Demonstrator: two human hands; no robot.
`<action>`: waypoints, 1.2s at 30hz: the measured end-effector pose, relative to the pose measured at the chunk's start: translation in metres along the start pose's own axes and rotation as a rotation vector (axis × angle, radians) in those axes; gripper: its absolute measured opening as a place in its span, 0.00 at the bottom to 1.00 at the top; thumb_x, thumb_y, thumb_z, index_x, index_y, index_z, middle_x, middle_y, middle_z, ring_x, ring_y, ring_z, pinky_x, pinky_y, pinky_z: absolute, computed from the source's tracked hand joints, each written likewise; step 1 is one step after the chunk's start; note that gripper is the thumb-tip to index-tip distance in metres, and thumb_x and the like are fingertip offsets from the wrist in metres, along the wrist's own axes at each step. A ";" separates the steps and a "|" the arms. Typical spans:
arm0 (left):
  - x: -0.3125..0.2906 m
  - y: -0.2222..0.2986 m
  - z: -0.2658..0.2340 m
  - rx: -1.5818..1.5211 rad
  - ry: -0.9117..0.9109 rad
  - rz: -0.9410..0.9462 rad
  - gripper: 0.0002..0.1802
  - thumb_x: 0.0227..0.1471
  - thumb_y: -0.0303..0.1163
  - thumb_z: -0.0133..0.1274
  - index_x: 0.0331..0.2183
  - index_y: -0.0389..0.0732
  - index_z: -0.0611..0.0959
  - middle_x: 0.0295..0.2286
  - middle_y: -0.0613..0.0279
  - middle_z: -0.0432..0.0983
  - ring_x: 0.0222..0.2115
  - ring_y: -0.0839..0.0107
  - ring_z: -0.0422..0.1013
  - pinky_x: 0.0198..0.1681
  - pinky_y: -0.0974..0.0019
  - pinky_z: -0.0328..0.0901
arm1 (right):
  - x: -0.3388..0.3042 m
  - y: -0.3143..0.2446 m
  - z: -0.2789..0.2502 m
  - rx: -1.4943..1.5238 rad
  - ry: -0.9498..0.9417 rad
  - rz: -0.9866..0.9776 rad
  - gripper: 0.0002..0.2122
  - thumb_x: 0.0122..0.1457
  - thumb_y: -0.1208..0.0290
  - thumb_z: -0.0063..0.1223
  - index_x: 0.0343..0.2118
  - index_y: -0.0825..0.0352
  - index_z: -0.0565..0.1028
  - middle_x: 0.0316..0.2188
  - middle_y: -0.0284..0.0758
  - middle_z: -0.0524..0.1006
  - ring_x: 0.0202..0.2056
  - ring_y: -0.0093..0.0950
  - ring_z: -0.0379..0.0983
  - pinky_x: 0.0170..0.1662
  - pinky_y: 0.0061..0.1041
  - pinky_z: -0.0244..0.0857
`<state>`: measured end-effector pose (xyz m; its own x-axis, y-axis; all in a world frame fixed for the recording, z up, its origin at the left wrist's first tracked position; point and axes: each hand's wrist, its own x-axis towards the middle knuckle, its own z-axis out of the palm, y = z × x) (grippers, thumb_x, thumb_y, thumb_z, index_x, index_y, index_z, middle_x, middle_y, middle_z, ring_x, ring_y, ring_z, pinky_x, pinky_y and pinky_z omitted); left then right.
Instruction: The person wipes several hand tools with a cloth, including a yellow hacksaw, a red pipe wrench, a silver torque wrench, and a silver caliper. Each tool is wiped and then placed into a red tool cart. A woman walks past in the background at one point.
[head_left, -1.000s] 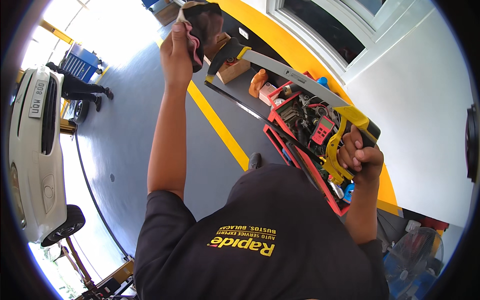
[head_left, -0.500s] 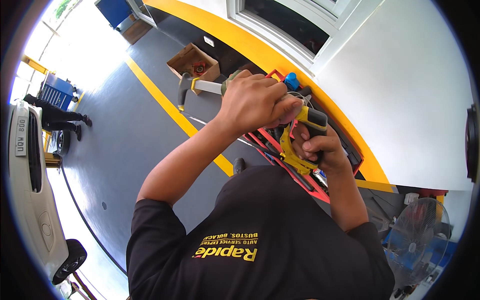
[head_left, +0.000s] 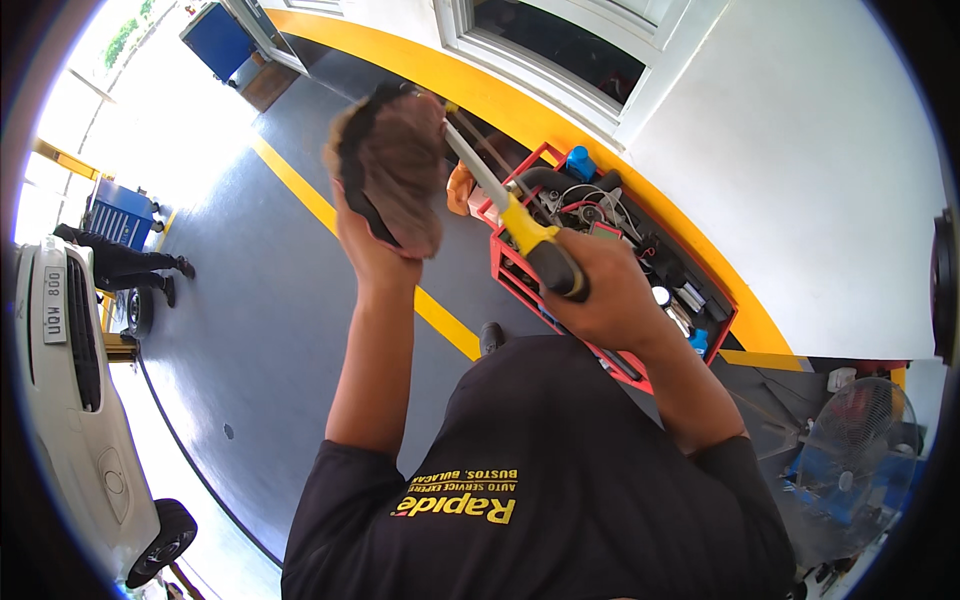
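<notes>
My right hand (head_left: 605, 285) is closed around the yellow and black handle of a hacksaw (head_left: 532, 238). Its silver frame slants up and away to the left, and its far end lies by my left hand. A brownish cloth (head_left: 390, 170) with a dark edge is held in my left hand (head_left: 378, 255), raised and smeared by motion; the cloth covers most of the fingers. Below the saw, on the floor, stands a red toolbox (head_left: 722, 335) with opened trays full of cables, small parts and tools.
A yellow-banded white wall (head_left: 780, 200) runs behind the toolbox. At lower right is a standing fan (head_left: 860, 430). On the left are a white car (head_left: 85, 420), a blue tool cabinet (head_left: 122, 213) and another person's dark-trousered legs (head_left: 130, 265). A yellow line (head_left: 295, 185) crosses the grey floor.
My left hand has swung left and turned over with the cloth, off the saw. The hacksaw has turned, its frame now pointing away from me, and my right hand has come lower.
</notes>
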<state>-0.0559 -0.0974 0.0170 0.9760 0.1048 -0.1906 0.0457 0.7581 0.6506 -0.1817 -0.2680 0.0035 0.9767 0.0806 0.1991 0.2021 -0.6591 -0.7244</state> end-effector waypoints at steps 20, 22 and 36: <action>-0.042 0.022 -0.163 0.798 -0.417 -0.171 0.12 0.61 0.33 0.59 0.40 0.34 0.78 0.31 0.66 0.77 0.29 0.80 0.72 0.34 0.74 0.67 | 0.024 0.020 0.101 -0.430 -0.071 -0.705 0.02 0.54 0.70 0.53 0.29 0.59 0.74 0.26 0.28 0.72 0.31 0.27 0.74 0.40 0.29 0.65; -0.041 0.046 -0.180 0.803 -0.568 -0.290 0.21 0.58 0.35 0.64 0.47 0.33 0.77 0.34 0.65 0.78 0.35 0.78 0.73 0.43 0.71 0.69 | 0.024 0.015 0.091 -0.414 -0.069 -0.744 0.02 0.54 0.69 0.53 0.29 0.58 0.73 0.27 0.27 0.73 0.31 0.26 0.74 0.41 0.28 0.65; -0.035 0.025 -0.149 0.182 -0.237 -0.473 0.13 0.65 0.32 0.48 0.44 0.32 0.78 0.47 0.46 0.81 0.47 0.59 0.78 0.56 0.59 0.70 | 0.026 -0.007 0.085 -0.462 -0.159 -0.647 0.04 0.57 0.70 0.52 0.35 0.58 0.75 0.35 0.29 0.75 0.41 0.29 0.75 0.48 0.31 0.66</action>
<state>-0.1210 0.0136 -0.0696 0.8606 -0.3833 -0.3354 0.5054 0.5616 0.6550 -0.1512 -0.1974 -0.0421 0.6824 0.6338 0.3640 0.7138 -0.6852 -0.1451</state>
